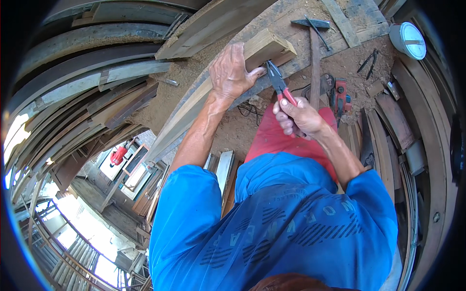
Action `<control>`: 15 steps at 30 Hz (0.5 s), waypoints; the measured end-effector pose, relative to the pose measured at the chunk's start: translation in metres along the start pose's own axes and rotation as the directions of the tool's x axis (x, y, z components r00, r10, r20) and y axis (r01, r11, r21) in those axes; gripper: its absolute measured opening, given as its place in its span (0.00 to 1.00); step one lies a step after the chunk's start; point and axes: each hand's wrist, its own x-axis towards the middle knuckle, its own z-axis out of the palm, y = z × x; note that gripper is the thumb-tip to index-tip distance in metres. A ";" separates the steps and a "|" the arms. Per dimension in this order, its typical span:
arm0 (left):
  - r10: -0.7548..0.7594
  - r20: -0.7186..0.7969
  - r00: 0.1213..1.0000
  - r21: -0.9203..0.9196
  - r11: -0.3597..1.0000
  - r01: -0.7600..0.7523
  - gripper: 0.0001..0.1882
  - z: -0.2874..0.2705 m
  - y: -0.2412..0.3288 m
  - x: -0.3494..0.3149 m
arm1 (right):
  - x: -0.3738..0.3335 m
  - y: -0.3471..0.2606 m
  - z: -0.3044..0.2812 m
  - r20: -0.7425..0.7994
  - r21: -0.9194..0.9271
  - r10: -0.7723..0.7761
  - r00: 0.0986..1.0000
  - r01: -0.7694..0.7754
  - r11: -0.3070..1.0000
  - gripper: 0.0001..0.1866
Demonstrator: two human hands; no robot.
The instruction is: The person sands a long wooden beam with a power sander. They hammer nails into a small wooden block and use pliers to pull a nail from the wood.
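My left hand (pixel 230 72) lies over a long wooden beam (pixel 262 47), its fingers spread on the top face and the thumb along the near side. In my right hand (pixel 302 118) are pliers (pixel 280 83) with red handles, my fingers wrapped round the grips. The dark jaws touch the beam's near side close to its end, just beyond my left thumb. What the jaws grip, if anything, is too small to make out. Beyond the beam's end a hammer (pixel 314 58) with a long wooden handle lies on the bench, a thin dark rod (pixel 318 34) across its head.
The worn plank bench (pixel 357 19) is dusted with sawdust. At the right are a white bucket (pixel 407 40), dark pincers (pixel 369 63) and a red power tool (pixel 341 94) on the ground. Stacked boards (pixel 97 63) fill the left; more planks (pixel 427 111) stand at the right.
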 end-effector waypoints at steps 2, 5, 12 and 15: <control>-0.005 0.020 1.000 -0.015 1.000 0.005 0.46 0.000 0.000 0.002 | -0.002 -0.001 0.007 0.237 0.630 0.071 0.969 -0.209 0.748 0.17; -0.012 0.034 0.999 -0.021 1.000 0.013 0.46 -0.001 -0.002 0.002 | 0.001 -0.001 -0.006 0.089 0.208 0.070 0.994 -0.087 0.974 0.17; 0.005 0.020 1.000 -0.008 1.000 -0.005 0.46 0.002 -0.002 0.002 | -0.001 -0.001 -0.001 0.285 0.571 0.041 0.958 -0.203 0.795 0.19; 0.020 -0.009 1.000 0.002 1.000 -0.020 0.47 0.000 -0.002 0.001 | 0.005 0.005 -0.015 -0.025 -0.105 0.015 1.000 -0.018 0.994 0.20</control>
